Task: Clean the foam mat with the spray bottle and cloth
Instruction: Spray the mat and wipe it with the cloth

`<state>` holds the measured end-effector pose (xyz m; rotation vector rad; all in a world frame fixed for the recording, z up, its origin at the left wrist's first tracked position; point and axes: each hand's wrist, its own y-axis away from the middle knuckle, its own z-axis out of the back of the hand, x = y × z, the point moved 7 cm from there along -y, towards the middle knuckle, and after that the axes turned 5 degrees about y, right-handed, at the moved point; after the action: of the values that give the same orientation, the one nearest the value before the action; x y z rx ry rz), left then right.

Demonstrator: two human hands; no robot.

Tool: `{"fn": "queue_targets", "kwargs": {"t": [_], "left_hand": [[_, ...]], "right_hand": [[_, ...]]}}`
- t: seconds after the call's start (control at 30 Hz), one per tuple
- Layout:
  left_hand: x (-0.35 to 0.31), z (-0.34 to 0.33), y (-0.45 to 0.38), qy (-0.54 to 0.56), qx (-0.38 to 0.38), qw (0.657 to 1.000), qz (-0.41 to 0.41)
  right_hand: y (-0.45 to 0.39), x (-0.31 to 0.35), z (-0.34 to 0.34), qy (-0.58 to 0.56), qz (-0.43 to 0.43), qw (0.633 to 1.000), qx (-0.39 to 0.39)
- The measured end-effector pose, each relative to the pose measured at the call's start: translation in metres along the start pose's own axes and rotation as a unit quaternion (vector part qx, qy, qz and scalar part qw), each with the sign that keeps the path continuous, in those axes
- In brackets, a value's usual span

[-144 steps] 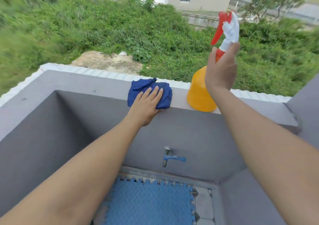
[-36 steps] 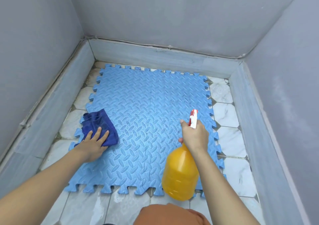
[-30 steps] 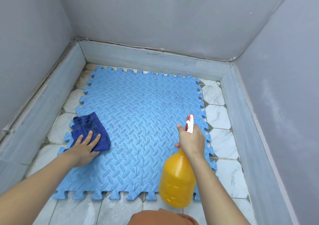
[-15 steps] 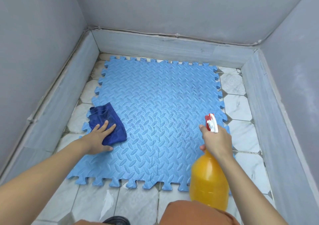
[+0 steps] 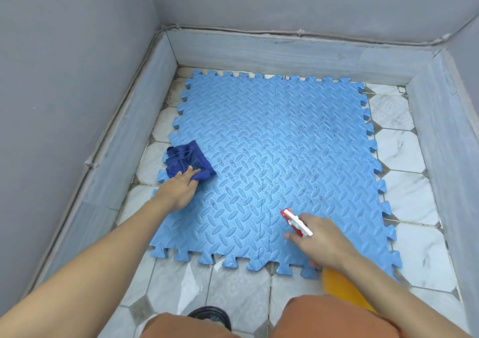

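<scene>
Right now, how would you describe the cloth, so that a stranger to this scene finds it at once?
Start from the light blue foam mat on the tiled floor. Go to its left edge, where the left hand presses down. Under its fingers lies the cloth: crumpled, soft and much darker navy than the mat.

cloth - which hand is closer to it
Left. The left hand rests on the dark blue cloth at the mat's left edge. The right hand is across the mat, holding the spray bottle.
</scene>
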<state>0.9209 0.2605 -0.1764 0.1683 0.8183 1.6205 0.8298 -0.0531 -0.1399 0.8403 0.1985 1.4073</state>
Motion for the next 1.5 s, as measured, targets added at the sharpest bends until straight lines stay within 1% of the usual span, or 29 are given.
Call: {"fn": "queue_targets", "kwargs": {"t": [0.07,0.23,0.37,0.43,0.53,0.67,0.77,0.9,0.97,1.13,1.2,1.3,1.4,1.5], "left_hand": [[0.000,-0.001,-0.001,0.025,0.009,1.000,0.008],[-0.001,-0.001,0.000,0.073,0.009,0.997,0.026],[-0.002,-0.005,-0.002,0.088,0.015,0.995,0.032],[-0.002,-0.008,-0.005,0.066,0.029,0.997,0.024],[-0.001,-0.008,-0.008,0.018,0.055,0.998,0.022],[-0.002,-0.005,-0.010,-0.016,0.087,0.996,0.028],[-0.006,-0.007,-0.009,-0.043,0.095,0.994,0.033],[-0.013,-0.009,-0.007,-0.082,0.105,0.990,0.044],[-0.013,-0.009,-0.006,-0.091,0.113,0.988,0.050],[-0.013,-0.008,-0.008,-0.106,0.127,0.985,0.052],[-0.009,-0.009,-0.009,-0.112,0.131,0.983,0.056],[0.000,-0.010,-0.014,-0.110,0.129,0.984,0.059],[-0.002,-0.013,-0.015,-0.110,0.122,0.985,0.053],[-0.001,-0.012,-0.015,-0.131,0.124,0.982,0.055]], "right_hand": [[0.002,0.006,-0.016,0.038,0.037,0.998,0.022],[0.012,0.020,-0.034,0.057,0.072,0.995,0.047],[0.019,0.027,-0.031,0.032,0.104,0.993,0.047],[0.022,0.024,-0.021,0.013,0.096,0.995,0.014],[0.028,0.004,0.001,-0.045,0.043,0.995,-0.081],[0.047,-0.028,0.031,-0.138,-0.017,0.971,-0.196],[0.061,-0.033,0.047,-0.194,-0.018,0.950,-0.243],[0.061,-0.020,0.060,-0.226,-0.026,0.944,-0.241],[0.058,-0.013,0.069,-0.221,-0.024,0.946,-0.237],[0.049,0.009,0.085,-0.231,0.034,0.952,-0.198],[0.044,0.012,0.089,-0.218,0.035,0.954,-0.201],[0.037,0.002,0.098,-0.222,-0.012,0.946,-0.234],[0.034,-0.023,0.110,-0.265,-0.067,0.924,-0.268],[0.034,-0.043,0.118,-0.296,-0.090,0.905,-0.293]]}}
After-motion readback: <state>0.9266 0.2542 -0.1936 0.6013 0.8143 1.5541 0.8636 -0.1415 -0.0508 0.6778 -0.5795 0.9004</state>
